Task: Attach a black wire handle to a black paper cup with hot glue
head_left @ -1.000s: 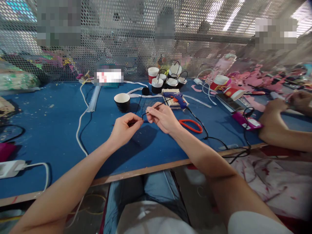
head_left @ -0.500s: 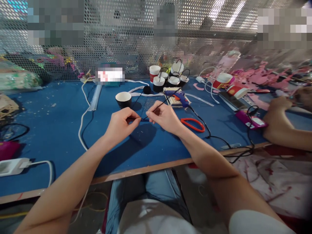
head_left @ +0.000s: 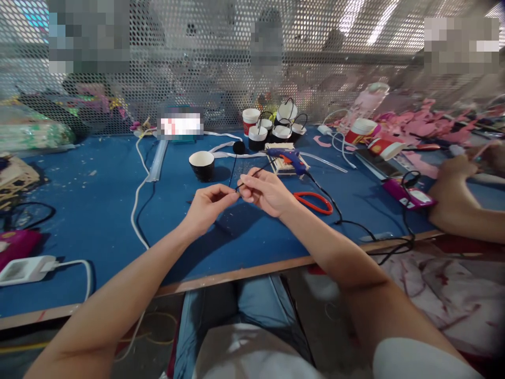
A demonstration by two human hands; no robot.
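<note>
My left hand (head_left: 212,206) and my right hand (head_left: 266,190) meet fingertip to fingertip above the blue table. Both pinch a thin black cord (head_left: 233,171), and a small crossing of it, perhaps a loop or knot, shows between the fingertips. One strand runs back towards a round black spool or ball (head_left: 239,147). Just behind my left hand stands a black paper cup (head_left: 202,166) with a white inside. A blue glue gun (head_left: 290,157) rests on a small frame of pale sticks (head_left: 281,169) beyond my right hand.
Several black cups with cord handles (head_left: 281,132) cluster at the back, beside a red and white cup (head_left: 251,121). Red-handled scissors or pliers (head_left: 313,202) lie by my right wrist. Cables cross the blue table (head_left: 106,210). At right, a co-worker's arm (head_left: 453,200) rests near a phone (head_left: 379,164).
My left hand has shifted right, closer to my right hand. The cord between the fingertips now crosses itself, and the strand to the spool hangs straighter.
</note>
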